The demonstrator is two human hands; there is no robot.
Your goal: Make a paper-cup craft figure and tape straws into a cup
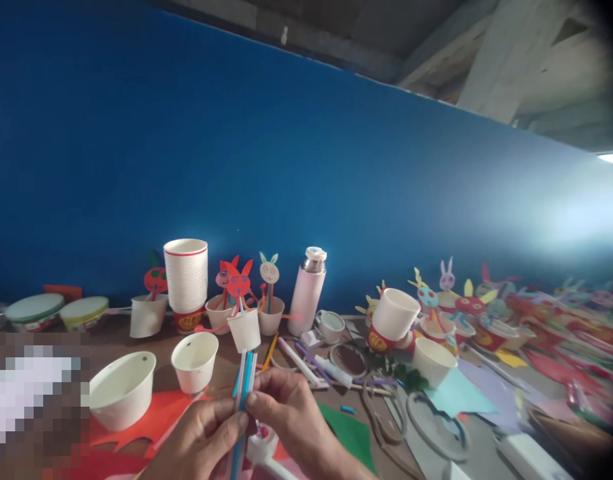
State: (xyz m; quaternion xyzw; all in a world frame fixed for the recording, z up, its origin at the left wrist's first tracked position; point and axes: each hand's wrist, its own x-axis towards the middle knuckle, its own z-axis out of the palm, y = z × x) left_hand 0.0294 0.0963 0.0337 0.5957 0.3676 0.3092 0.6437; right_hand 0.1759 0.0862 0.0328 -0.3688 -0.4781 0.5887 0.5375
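Between my two hands is a small bundle of blue and whitish drinking straws (pixel 247 375), held nearly upright. My left hand (pixel 201 433) pinches the straws lower down, thumb and forefinger closed on them. Just above, the fingers of my right hand (pixel 294 407) also grip the bundle. Beyond the straw tops stands a white paper cup (pixel 244 331) with a red paper rabbit head (pixel 239 285) on a straw. Left of my hands are a paper cup (pixel 194 363) and a wide paper cup (pixel 119 393), each with a small dark hole near the rim.
Red paper (pixel 161 417) and green paper (pixel 350 433) lie on the table. A tall stack of cups (pixel 186 273) and a pink thermos (pixel 306 300) stand near the blue wall. Markers (pixel 299 360), tape rings (pixel 436 427) and several rabbit cups (pixel 436 327) crowd the right.
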